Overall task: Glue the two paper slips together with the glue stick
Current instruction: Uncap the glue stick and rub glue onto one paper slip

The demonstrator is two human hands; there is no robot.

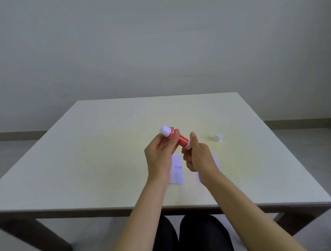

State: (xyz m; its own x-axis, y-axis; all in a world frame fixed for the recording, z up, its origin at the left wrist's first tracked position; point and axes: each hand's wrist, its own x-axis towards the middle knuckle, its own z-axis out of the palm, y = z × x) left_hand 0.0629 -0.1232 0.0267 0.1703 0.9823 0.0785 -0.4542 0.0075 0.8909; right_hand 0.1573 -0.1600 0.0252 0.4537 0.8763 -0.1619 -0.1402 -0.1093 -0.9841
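A red glue stick (182, 139) with white ends is held above the table, tilted, its upper white end pointing up and left. My left hand (160, 157) grips its upper red body. My right hand (199, 158) pinches the lower white end with thumb and fingers. One white paper slip (177, 171) with small blue marks lies flat on the table below my left hand. A second slip (217, 164) lies under my right wrist and is mostly hidden. A small white cap (218, 138) stands on the table to the right.
The pale table (96, 159) has its near edge just above my dark-clothed knees (188, 239). A grey wall and floor lie beyond its far edge.
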